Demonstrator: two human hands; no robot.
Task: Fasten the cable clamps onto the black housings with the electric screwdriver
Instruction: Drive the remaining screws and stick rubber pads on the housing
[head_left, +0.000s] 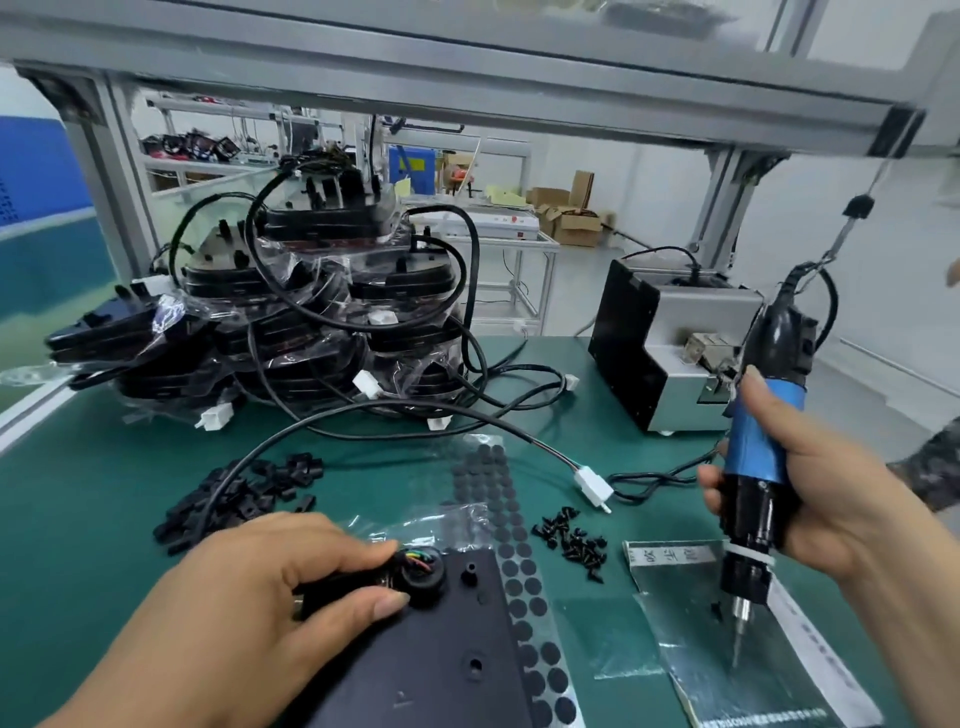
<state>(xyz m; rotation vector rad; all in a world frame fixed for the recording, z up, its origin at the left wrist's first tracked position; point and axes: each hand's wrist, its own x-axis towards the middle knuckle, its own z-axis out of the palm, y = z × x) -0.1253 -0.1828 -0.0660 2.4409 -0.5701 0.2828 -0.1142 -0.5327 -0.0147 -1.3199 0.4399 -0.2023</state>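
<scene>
Left hand (291, 597) pinches the cable (415, 564) on the housing (441, 654), right hand (821, 504) grips the screwdriver (756, 467). No screwing yet; pile (322, 322) waits.

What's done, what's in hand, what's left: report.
Done: no screw visibly driven on the front black housing. In hand: left grip holds the cable fitting there; right grip holds the electric screwdriver, bit off the housing. Left: loose screws, clamps, perhaps the stacked housings.

Head cam, fwd-down, close over bench (130, 483).
</scene>
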